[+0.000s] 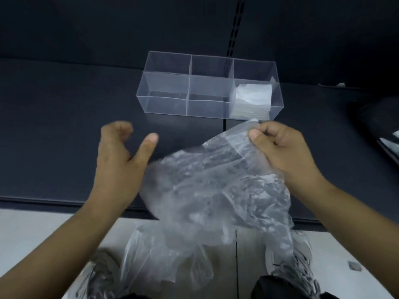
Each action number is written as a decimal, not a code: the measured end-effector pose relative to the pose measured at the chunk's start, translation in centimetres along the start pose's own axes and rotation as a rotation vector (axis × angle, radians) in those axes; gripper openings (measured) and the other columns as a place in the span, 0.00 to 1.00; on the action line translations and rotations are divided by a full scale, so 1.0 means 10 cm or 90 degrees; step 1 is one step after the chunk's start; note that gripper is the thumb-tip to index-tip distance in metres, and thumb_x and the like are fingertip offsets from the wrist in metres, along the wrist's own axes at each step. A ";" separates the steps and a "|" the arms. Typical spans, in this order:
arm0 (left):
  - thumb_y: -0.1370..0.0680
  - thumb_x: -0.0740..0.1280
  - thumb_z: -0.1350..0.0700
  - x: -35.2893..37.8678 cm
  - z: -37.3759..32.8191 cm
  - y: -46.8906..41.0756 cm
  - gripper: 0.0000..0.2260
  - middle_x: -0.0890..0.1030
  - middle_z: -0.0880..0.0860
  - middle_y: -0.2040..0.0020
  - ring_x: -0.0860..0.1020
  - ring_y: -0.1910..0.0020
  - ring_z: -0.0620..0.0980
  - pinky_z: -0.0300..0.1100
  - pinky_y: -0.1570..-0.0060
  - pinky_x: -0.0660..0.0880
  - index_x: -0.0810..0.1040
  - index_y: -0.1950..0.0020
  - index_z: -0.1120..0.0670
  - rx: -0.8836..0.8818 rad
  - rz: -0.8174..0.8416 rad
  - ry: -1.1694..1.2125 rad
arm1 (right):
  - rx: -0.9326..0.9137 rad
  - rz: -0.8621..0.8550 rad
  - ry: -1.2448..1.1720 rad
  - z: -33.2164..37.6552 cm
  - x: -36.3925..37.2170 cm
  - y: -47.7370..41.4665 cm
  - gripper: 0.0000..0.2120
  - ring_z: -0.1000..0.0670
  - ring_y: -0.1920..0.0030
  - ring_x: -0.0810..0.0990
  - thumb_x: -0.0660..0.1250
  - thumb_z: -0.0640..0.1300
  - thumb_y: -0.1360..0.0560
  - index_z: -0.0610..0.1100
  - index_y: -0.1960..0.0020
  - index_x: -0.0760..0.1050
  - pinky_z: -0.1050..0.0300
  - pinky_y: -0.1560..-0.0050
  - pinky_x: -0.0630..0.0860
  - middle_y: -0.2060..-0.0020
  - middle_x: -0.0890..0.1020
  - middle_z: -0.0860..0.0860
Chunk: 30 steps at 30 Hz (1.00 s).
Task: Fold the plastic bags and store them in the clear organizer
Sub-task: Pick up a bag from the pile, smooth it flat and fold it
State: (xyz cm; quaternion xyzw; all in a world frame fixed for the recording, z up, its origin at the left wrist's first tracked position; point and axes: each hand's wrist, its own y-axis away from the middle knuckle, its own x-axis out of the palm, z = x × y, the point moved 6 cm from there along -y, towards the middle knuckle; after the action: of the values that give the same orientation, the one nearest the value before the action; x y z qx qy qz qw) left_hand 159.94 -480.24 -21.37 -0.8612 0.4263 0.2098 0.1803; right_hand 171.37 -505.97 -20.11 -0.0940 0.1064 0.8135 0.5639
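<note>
Left hand [121,160]: raised over the dark surface [54,130], forearm coming in from the lower left, palm turned inward, thumb stuck out toward the bag; fingers loosely curled, released, grasping nothing, their tips blurred
Right hand [280,147]: held up near the organizer's front, forearm angling in from the lower right; thumb and curled fingers pinching the bag's top corner
Plastic bag [216,190]: clear and crumpled, in the air between the two hands; long axis slants from the pinched corner at upper right down toward the person, the loose end lowest, past the surface's near edge
Clear organizer [166,104]: on the surface beyond the hands, long side facing the person
Folded bags [252,100]: stacked in its right-hand compartment
Second bag [155,260]: loose, below the held one
</note>
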 end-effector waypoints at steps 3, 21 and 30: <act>0.33 0.66 0.29 0.42 -0.31 -0.09 0.34 0.72 0.30 0.40 0.70 0.40 0.28 0.23 0.45 0.65 0.67 0.32 0.44 0.031 0.302 -0.020 | -0.031 0.129 0.087 0.10 0.26 -0.12 0.09 0.42 0.67 0.79 0.66 0.44 0.22 0.40 0.56 0.79 0.49 0.64 0.76 0.63 0.83 0.39; 0.23 0.68 0.49 0.47 0.72 -0.42 0.10 0.84 0.53 0.58 0.82 0.63 0.48 0.39 0.62 0.77 0.83 0.52 0.55 -0.337 0.198 0.141 | -0.034 0.319 0.377 -0.54 0.07 -0.22 0.09 0.56 0.35 0.63 0.75 0.50 0.31 0.59 0.54 0.78 0.52 0.28 0.58 0.39 0.68 0.57; 0.22 0.68 0.51 0.37 0.84 -0.51 0.11 0.81 0.54 0.68 0.82 0.73 0.48 0.36 0.76 0.76 0.79 0.60 0.57 -0.403 0.119 0.222 | 0.105 0.213 0.126 -0.57 -0.52 -0.42 0.14 0.57 0.61 0.77 0.67 0.52 0.27 0.43 0.65 0.77 0.69 0.55 0.71 0.62 0.80 0.53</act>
State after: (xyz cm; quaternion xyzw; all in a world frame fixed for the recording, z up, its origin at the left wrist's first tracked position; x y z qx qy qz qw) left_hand 164.34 -475.63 -29.69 -0.8544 0.4418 0.1967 -0.1901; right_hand 177.28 -510.80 -24.40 -0.1078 0.2415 0.8711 0.4139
